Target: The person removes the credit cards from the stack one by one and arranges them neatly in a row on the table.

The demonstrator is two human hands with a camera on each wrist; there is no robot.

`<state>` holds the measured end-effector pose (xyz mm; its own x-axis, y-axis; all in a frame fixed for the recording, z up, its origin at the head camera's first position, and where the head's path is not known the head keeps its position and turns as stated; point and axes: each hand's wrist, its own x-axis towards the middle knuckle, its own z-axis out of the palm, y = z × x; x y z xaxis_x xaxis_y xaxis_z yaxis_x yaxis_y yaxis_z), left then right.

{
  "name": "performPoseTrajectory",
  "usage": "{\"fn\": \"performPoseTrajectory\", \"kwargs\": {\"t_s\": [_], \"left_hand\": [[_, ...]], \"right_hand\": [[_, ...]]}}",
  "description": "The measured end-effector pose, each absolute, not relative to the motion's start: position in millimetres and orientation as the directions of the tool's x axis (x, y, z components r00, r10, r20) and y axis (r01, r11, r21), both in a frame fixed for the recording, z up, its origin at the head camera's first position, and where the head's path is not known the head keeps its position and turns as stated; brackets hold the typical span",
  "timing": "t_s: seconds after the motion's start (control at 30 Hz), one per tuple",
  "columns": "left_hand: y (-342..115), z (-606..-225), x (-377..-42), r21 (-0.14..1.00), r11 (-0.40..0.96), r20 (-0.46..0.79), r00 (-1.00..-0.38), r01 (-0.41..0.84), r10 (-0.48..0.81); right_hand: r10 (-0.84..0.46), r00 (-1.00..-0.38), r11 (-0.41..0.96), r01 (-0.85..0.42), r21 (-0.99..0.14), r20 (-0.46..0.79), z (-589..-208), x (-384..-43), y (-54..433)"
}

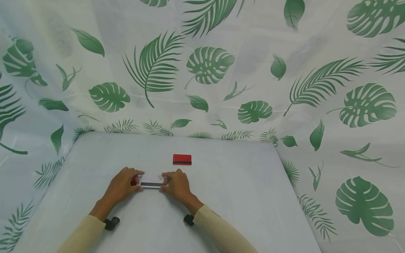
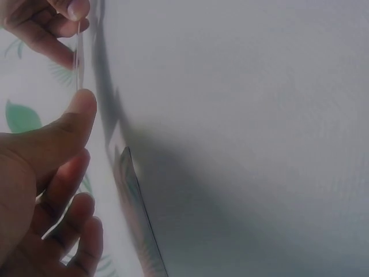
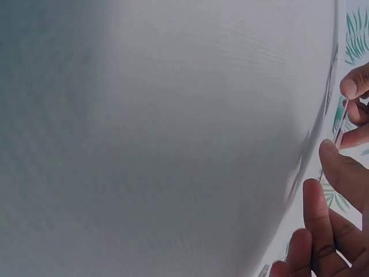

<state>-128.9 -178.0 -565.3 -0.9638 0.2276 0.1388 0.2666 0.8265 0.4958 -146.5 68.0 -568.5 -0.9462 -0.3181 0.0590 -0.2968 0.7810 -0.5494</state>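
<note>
Both hands hold a pale card with a dark stripe (image 1: 152,184) between them, just above the white table. My left hand (image 1: 121,185) pinches its left end between thumb and fingers. The right hand (image 1: 178,186) pinches the opposite end. Seen edge-on in the left wrist view, the card (image 2: 79,57) looks very thin. A small red patch (image 1: 133,182) shows beneath the left fingers, mostly hidden by them. Lying flat beyond the right hand is a red card with a black stripe (image 1: 181,159).
The white tabletop (image 1: 240,196) spreads around the hands. A flat, shiny piece (image 2: 137,213) lies on it below the left hand in the left wrist view. White sheeting with green leaf prints (image 1: 209,102) walls the table at the back and sides.
</note>
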Motion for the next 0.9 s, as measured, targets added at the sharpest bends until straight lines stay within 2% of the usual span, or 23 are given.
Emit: {"fn": "performPoseTrajectory", "kwargs": {"t_s": [0.63,0.9], "left_hand": [[-182.1,-570.3,-124.8,0.478,0.844,0.104,-0.969,0.245,0.222],[-183.5,-572.0,-124.2,0.46,0.854,0.095,-0.97,0.241,0.223]], "right_hand": [[-0.299,-0.954,0.822,-0.265,-0.504,0.015,-566.9,-143.8,55.5],[-0.319,-0.947,0.829,-0.295,-0.476,0.031,-563.8,-142.4,54.2]]}}
